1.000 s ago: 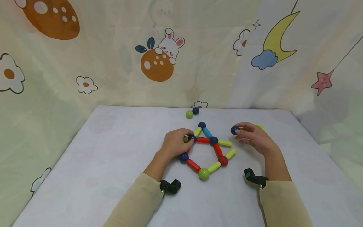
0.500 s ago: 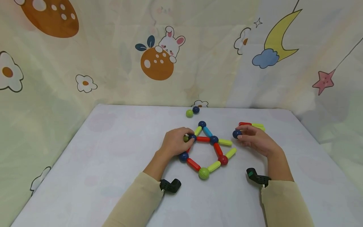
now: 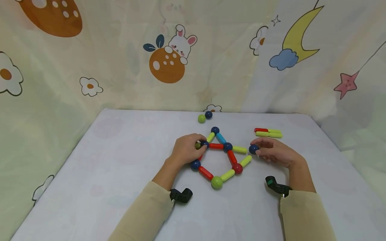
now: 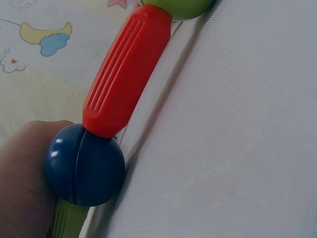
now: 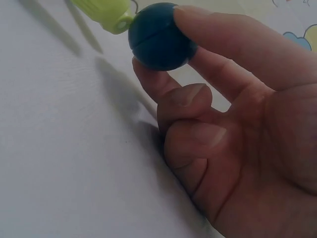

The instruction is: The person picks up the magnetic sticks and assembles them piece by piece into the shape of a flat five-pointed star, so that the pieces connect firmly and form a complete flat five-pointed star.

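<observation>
In the head view a frame of magnetic sticks and balls lies on the white table (image 3: pixel 126 187). Its sticks are red (image 3: pixel 216 146), lime (image 3: pixel 227 175) and blue (image 3: pixel 220 138); its balls include a green one (image 3: pixel 216 182) and a red one (image 3: pixel 237 168). My left hand (image 3: pixel 187 149) grips the frame's upper-left corner at a dark blue ball (image 3: pixel 204 144), partly hiding a green piece there. My right hand (image 3: pixel 277 152) pinches a separate dark blue ball (image 5: pixel 161 37) between thumb and fingers. That ball sits at the tip of a lime stick (image 5: pixel 106 12), touching or nearly so.
Behind the frame a loose green ball (image 3: pixel 201 118) and a dark blue ball (image 3: pixel 208 114) lie near the table's back edge. Loose lime sticks (image 3: pixel 269 134) and a red one (image 3: pixel 261 130) lie beyond my right hand. A patterned cloth (image 3: pixel 120 60) hangs behind.
My right hand has brought its blue ball nearer to me and down to the frame's right-hand lime sticks, uncovering the loose sticks behind. The left hand keeps its hold.
</observation>
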